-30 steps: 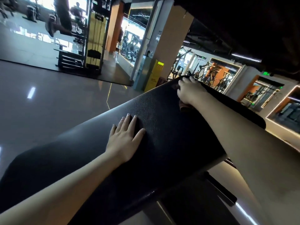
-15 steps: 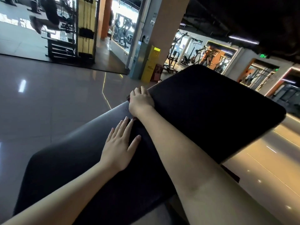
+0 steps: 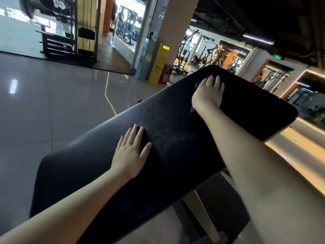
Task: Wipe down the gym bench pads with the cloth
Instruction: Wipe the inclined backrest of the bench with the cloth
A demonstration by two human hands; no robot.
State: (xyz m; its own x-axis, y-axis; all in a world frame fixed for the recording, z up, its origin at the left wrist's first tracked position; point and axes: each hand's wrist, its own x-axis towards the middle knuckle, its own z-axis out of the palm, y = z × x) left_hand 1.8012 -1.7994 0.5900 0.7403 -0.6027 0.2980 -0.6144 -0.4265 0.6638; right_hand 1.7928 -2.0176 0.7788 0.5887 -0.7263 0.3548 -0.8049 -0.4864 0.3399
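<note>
A: where's the cloth point(image 3: 193, 111)?
B: Under my right hand point(image 3: 208, 95), far end of the pad point(image 3: 175, 124). Fingers look straight, pressing it, I think. Left hand point(image 3: 131, 153) flat mid-pad, holding nothing.

The gym is dim, its ceiling point(image 3: 263, 11) nearly black. Daylight from the windows point(image 3: 133, 13) at upper left blows out white and glares in patches on the glossy floor tiles point(image 3: 13, 86). The black bench pad point(image 3: 175, 129) shows grain mid-length, its far end lost in shadow. Wide-angle distortion tilts the pillar point(image 3: 175, 23).
</note>
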